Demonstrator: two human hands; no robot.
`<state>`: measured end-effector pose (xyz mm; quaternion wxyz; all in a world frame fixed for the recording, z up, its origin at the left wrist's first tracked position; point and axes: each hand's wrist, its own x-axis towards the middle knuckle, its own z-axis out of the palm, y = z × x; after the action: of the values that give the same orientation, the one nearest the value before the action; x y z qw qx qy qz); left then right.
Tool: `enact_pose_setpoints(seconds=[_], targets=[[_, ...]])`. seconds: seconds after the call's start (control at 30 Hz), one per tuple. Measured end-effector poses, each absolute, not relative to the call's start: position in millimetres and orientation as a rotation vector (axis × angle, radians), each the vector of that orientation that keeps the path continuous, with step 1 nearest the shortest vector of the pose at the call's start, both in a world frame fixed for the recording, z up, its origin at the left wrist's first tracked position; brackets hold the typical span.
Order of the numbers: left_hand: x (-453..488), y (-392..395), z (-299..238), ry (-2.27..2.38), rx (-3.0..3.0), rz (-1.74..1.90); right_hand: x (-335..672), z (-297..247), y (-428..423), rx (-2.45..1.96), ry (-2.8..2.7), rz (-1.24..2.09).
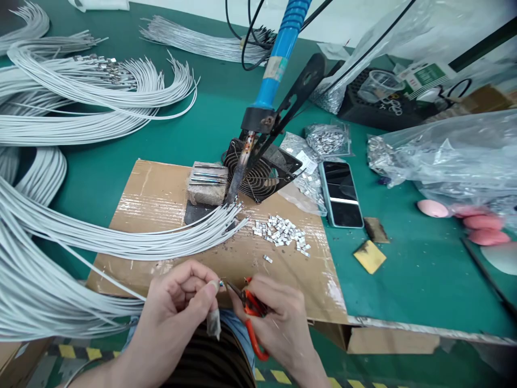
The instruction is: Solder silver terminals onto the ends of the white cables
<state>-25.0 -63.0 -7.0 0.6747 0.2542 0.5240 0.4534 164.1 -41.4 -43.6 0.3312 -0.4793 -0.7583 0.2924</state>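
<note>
My left hand point(181, 307) is closed in a pinch on the tip of a white cable point(117, 283), which runs in from the bundle at the left. Small coloured strands show just past the fingertips. A crumpled greyish wrap point(214, 324) hangs below those fingers; what it is I cannot tell. In my right hand point(278, 318) is a pair of scissors point(255, 337) with orange handles, its dark blades pointing at the cable tip. Whether the blades touch the strands is too small to make out. Both hands are over the front edge of the cardboard sheet point(153, 188).
Ahead, a blue soldering iron point(274, 75) slants down beside a block with metal rods point(207, 183) and a fan point(258, 172). Small metal connectors point(280, 231) lie on the cardboard. Cable bundles point(100, 237) fill the left. A phone point(342, 194) and plastic bags point(452, 156) lie right.
</note>
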Motion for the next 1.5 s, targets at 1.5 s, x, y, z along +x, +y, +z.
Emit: enact_pose_setpoints(seconds=[1.5], targets=[[-22.1,-61.9,10.7,1.255,0.531,0.916,170.9,-37.3,-41.6,-1.110,-2.127,0.448]])
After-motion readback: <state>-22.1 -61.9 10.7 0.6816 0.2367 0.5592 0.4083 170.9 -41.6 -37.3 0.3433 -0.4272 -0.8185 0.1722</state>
